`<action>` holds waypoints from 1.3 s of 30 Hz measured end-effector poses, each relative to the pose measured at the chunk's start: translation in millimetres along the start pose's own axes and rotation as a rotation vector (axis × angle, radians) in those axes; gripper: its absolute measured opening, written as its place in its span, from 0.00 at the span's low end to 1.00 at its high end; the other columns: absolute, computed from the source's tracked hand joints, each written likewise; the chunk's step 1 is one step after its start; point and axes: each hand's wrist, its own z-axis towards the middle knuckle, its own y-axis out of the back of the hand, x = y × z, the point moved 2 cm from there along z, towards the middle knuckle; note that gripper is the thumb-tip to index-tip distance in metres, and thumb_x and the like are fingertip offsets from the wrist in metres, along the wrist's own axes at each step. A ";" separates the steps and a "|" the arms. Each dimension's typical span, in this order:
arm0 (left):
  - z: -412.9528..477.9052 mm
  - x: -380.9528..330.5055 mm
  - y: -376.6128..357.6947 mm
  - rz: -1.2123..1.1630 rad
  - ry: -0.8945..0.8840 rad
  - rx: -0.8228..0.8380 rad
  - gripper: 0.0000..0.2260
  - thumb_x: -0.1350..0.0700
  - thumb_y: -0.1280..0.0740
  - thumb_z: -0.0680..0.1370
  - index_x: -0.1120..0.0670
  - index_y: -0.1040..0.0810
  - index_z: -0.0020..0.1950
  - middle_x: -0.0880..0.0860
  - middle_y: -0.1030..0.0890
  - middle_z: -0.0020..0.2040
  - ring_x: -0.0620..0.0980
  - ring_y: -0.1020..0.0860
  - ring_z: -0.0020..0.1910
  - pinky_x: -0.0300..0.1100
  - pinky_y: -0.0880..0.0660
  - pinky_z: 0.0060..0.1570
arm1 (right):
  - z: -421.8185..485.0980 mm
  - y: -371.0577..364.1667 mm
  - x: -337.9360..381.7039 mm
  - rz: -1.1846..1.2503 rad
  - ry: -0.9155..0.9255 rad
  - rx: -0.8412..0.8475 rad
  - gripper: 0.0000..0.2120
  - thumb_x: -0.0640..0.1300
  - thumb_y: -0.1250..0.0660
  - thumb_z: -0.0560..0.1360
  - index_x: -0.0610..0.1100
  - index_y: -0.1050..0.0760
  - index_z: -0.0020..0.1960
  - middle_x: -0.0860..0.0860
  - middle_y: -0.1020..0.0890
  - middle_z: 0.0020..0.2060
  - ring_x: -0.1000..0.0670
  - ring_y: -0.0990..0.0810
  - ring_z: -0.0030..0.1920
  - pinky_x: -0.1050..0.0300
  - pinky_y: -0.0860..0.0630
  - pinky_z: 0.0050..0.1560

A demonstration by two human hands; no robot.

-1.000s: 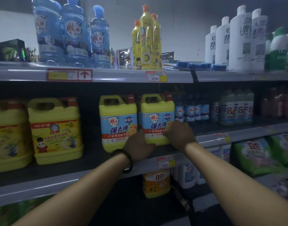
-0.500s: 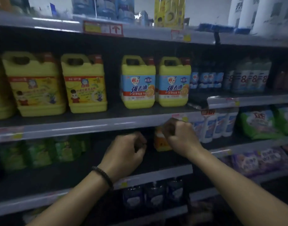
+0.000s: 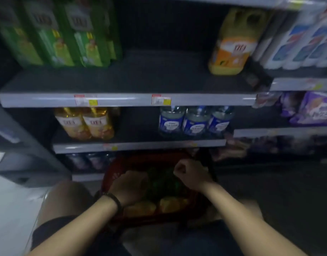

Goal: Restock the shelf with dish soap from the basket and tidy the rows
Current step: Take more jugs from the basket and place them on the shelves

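Head view looks down on a red basket [image 3: 111,174] on the floor at the foot of the shelving, with both hands over it. The left hand [image 3: 129,185], a dark wristband [image 3: 115,201] on its wrist, reaches down into the basket with its fingers bent out of sight, so I cannot tell whether it grips anything. The right hand [image 3: 190,174] is curled like a fist above the basket's far side, and blur hides whether anything is inside it. Yellow bottles [image 3: 170,204] lie at the basket's near end and green bottles [image 3: 164,182] lie between the hands. Above, the shelf [image 3: 122,80] carries an orange jug [image 3: 231,45] at its right and green packs [image 3: 66,34] at its left.
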 end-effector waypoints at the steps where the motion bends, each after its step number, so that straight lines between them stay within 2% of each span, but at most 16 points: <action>1: 1.1 11.2 -18.0 0.013 0.000 0.058 0.12 0.46 0.42 0.83 0.47 0.19 0.52 0.48 0.17 0.49 0.52 0.17 0.50 0.46 0.23 0.46 | 0.5 -18.1 -11.9 -0.010 -0.035 0.066 0.04 0.50 0.28 0.80 0.50 0.18 0.49 0.54 0.15 0.46 0.52 0.17 0.49 0.52 0.19 0.53; 4: 9.4 40.2 -62.6 0.017 -0.010 0.198 0.13 0.49 0.43 0.84 0.49 0.18 0.57 0.49 0.17 0.55 0.52 0.17 0.55 0.43 0.22 0.50 | 8.9 -72.2 -48.1 -0.048 -0.126 0.251 0.04 0.48 0.29 0.80 0.48 0.19 0.52 0.49 0.15 0.53 0.48 0.17 0.54 0.49 0.19 0.58; 7: 14.2 46.8 -77.5 -0.103 0.018 0.223 0.13 0.48 0.40 0.87 0.51 0.19 0.63 0.49 0.17 0.59 0.49 0.19 0.58 0.39 0.25 0.57 | 12.9 -113.9 -65.2 -0.134 -0.135 0.472 0.08 0.49 0.32 0.83 0.49 0.19 0.60 0.48 0.18 0.59 0.45 0.18 0.61 0.52 0.22 0.60; 9: 16.1 49.1 -84.9 -0.163 0.053 0.231 0.13 0.47 0.39 0.86 0.51 0.18 0.63 0.50 0.17 0.59 0.49 0.18 0.58 0.40 0.24 0.57 | 20.1 -141.6 -80.5 -0.220 -0.116 0.574 0.14 0.50 0.35 0.84 0.53 0.22 0.68 0.48 0.20 0.66 0.43 0.21 0.67 0.50 0.24 0.68; 11: 18.3 51.4 -91.6 -0.182 0.081 0.280 0.13 0.45 0.38 0.86 0.49 0.19 0.63 0.49 0.17 0.60 0.49 0.18 0.58 0.43 0.23 0.60 | 47.8 -186.0 -137.4 -0.339 -0.123 0.567 0.23 0.51 0.37 0.83 0.56 0.30 0.78 0.48 0.26 0.76 0.41 0.27 0.75 0.44 0.30 0.77; 12: 18.4 52.7 -93.5 -0.191 0.091 0.305 0.13 0.44 0.38 0.85 0.48 0.19 0.63 0.49 0.17 0.60 0.48 0.18 0.57 0.44 0.22 0.60 | 60.2 -204.9 -159.0 -0.372 -0.144 0.574 0.26 0.54 0.38 0.82 0.59 0.34 0.80 0.49 0.29 0.78 0.41 0.30 0.78 0.42 0.33 0.79; 14: 19.2 53.3 -96.4 -0.239 0.095 0.331 0.14 0.41 0.40 0.85 0.45 0.21 0.63 0.46 0.18 0.58 0.45 0.19 0.55 0.42 0.22 0.56 | 66.3 -206.4 -148.8 -0.428 -0.187 0.632 0.29 0.58 0.38 0.83 0.61 0.40 0.82 0.51 0.35 0.82 0.40 0.37 0.82 0.39 0.36 0.81; 16: 21.0 51.3 -97.7 -0.274 0.085 0.342 0.14 0.41 0.42 0.86 0.43 0.23 0.65 0.42 0.22 0.58 0.41 0.22 0.55 0.36 0.28 0.55 | 57.1 -194.4 -117.0 -0.463 -0.203 0.674 0.34 0.53 0.40 0.85 0.55 0.50 0.87 0.49 0.44 0.85 0.39 0.44 0.85 0.37 0.42 0.83; 19: 24.7 47.8 -97.3 -0.286 0.061 0.354 0.16 0.41 0.43 0.86 0.41 0.27 0.72 0.43 0.24 0.67 0.43 0.26 0.65 0.39 0.33 0.63 | 68.2 -196.8 -115.8 -0.518 -0.209 0.660 0.36 0.49 0.39 0.85 0.52 0.53 0.87 0.46 0.48 0.86 0.37 0.46 0.85 0.37 0.42 0.83; 22: 24.6 48.1 -101.8 -0.215 0.044 0.416 0.17 0.43 0.41 0.86 0.47 0.24 0.71 0.47 0.23 0.68 0.48 0.23 0.64 0.37 0.31 0.60 | 73.1 -204.9 -123.6 -0.504 -0.263 0.690 0.39 0.49 0.37 0.84 0.52 0.56 0.87 0.45 0.49 0.86 0.36 0.46 0.84 0.37 0.42 0.82; 24: 23.4 51.9 -109.1 -0.170 0.058 0.463 0.17 0.44 0.42 0.86 0.50 0.22 0.69 0.50 0.22 0.67 0.49 0.22 0.61 0.38 0.30 0.56 | 69.8 -208.6 -122.8 -0.503 -0.269 0.723 0.39 0.49 0.36 0.84 0.52 0.55 0.88 0.44 0.48 0.86 0.37 0.45 0.84 0.40 0.42 0.83; 29: 26.1 46.9 -108.7 -0.129 0.086 0.463 0.18 0.44 0.41 0.86 0.51 0.23 0.71 0.51 0.23 0.69 0.52 0.22 0.64 0.38 0.31 0.57 | 67.2 -214.0 -126.6 -0.481 -0.180 0.627 0.35 0.57 0.38 0.81 0.55 0.44 0.85 0.46 0.38 0.83 0.39 0.36 0.81 0.37 0.37 0.80; 32: 23.1 42.1 -110.4 -0.151 0.140 0.444 0.19 0.47 0.39 0.86 0.52 0.26 0.75 0.52 0.24 0.72 0.53 0.24 0.70 0.39 0.29 0.62 | 76.5 -231.4 -151.5 -0.473 -0.155 0.529 0.28 0.61 0.39 0.76 0.60 0.30 0.76 0.49 0.23 0.72 0.40 0.22 0.70 0.36 0.25 0.69; 35: 17.3 37.0 -103.9 -0.205 0.140 0.413 0.18 0.45 0.39 0.86 0.50 0.24 0.73 0.53 0.22 0.71 0.51 0.23 0.67 0.41 0.28 0.62 | 69.1 -222.2 -150.9 -0.470 -0.109 0.438 0.19 0.57 0.35 0.74 0.58 0.24 0.64 0.48 0.17 0.61 0.41 0.16 0.59 0.41 0.18 0.59; 37: 11.6 34.8 -98.7 -0.236 0.135 0.392 0.18 0.43 0.39 0.86 0.48 0.24 0.72 0.52 0.22 0.71 0.51 0.23 0.67 0.39 0.29 0.61 | 43.3 -182.3 -109.8 -0.425 -0.083 0.381 0.16 0.51 0.32 0.77 0.53 0.24 0.64 0.46 0.19 0.62 0.40 0.18 0.62 0.44 0.20 0.62; 39: 6.9 32.8 -95.9 -0.250 0.135 0.364 0.18 0.45 0.38 0.86 0.49 0.26 0.74 0.52 0.24 0.73 0.51 0.25 0.70 0.39 0.31 0.64 | 20.3 -148.6 -81.1 -0.349 -0.060 0.342 0.19 0.49 0.33 0.81 0.49 0.27 0.71 0.44 0.23 0.68 0.39 0.23 0.69 0.47 0.26 0.69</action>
